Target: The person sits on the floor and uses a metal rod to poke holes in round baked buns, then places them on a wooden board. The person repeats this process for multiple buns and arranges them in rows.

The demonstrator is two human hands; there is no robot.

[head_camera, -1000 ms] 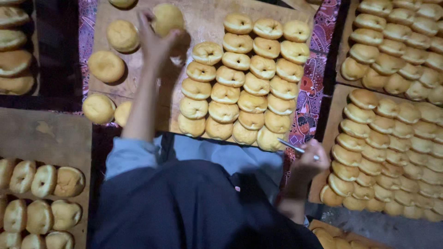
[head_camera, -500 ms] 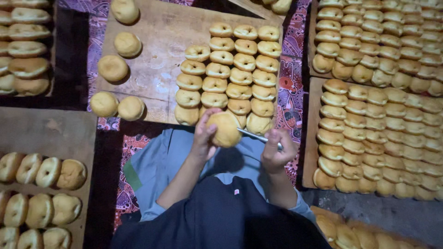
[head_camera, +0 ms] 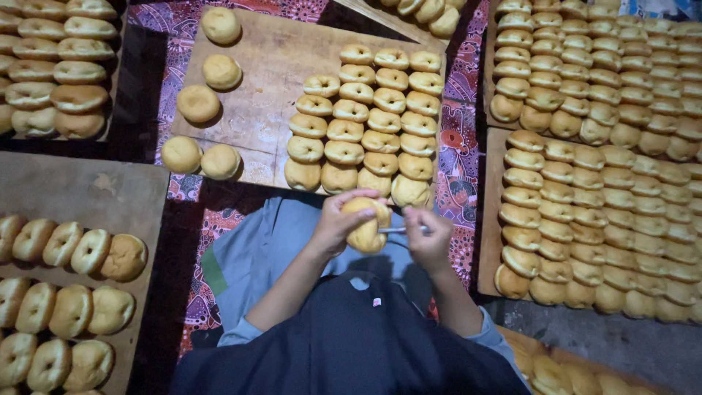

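Observation:
My left hand [head_camera: 338, 219] grips a round golden bun [head_camera: 368, 227] over my lap. My right hand [head_camera: 430, 235] holds a thin metal knife [head_camera: 395, 230] whose blade goes into the bun's side. Just beyond my hands lies a wooden board [head_camera: 263, 102]. On its right half stand rows of split buns [head_camera: 365, 117], and several whole buns [head_camera: 199, 102] lie loose on its left half.
Wooden trays packed with buns stand at the right [head_camera: 599, 183], the far left [head_camera: 51, 73] and the near left [head_camera: 66, 292]. A patterned red cloth [head_camera: 461, 146] covers the floor between them. More buns sit at the top [head_camera: 424, 14] and bottom right [head_camera: 556, 373].
My left hand brought a bun from the board's far left back to my lap. My right hand came up with the knife and put its blade into the bun.

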